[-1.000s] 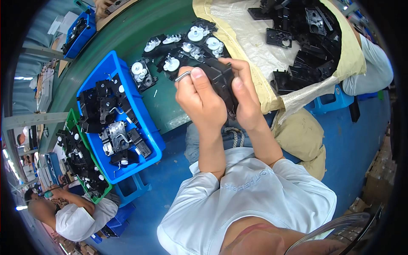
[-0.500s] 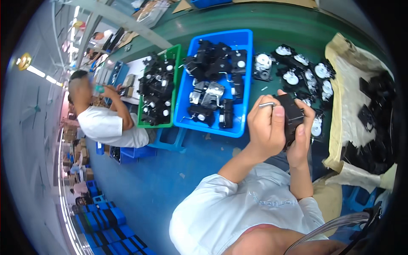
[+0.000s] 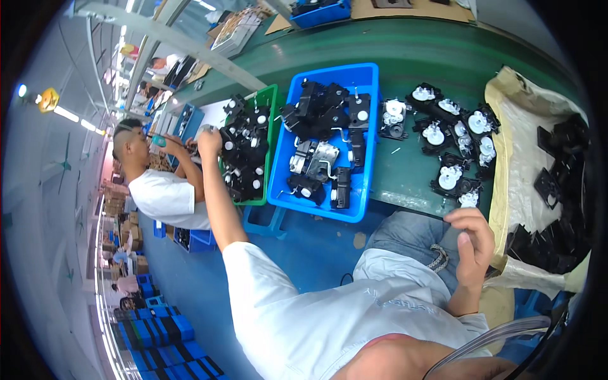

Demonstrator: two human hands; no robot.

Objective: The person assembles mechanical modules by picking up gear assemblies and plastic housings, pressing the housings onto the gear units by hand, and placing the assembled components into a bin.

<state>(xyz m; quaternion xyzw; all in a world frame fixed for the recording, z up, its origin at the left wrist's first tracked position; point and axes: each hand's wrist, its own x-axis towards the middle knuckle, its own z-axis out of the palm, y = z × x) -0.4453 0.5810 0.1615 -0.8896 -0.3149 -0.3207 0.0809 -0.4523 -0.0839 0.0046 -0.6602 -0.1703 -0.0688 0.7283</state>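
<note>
Spread over the green surface (image 3: 411, 182), the work looks partway through. The sack (image 3: 522, 152) on the right holds many loose black parts (image 3: 567, 183), probably left to handle; the blue bin (image 3: 372, 139) and green bin (image 3: 273, 114) hold black units (image 3: 323, 104), possibly done. Between sack and blue bin lie gear units (image 3: 450, 178) with white gears, seemingly unfinished. The left hand (image 3: 209, 142) reaches to the green bin's left side; whether its grip holds anything I cannot tell. The right hand (image 3: 475, 250) has a loose, half-curled, empty grip by the surface's near edge.

Half a second ago both hands held a black block together; now they are well apart, and the block's place cannot be told.
</note>
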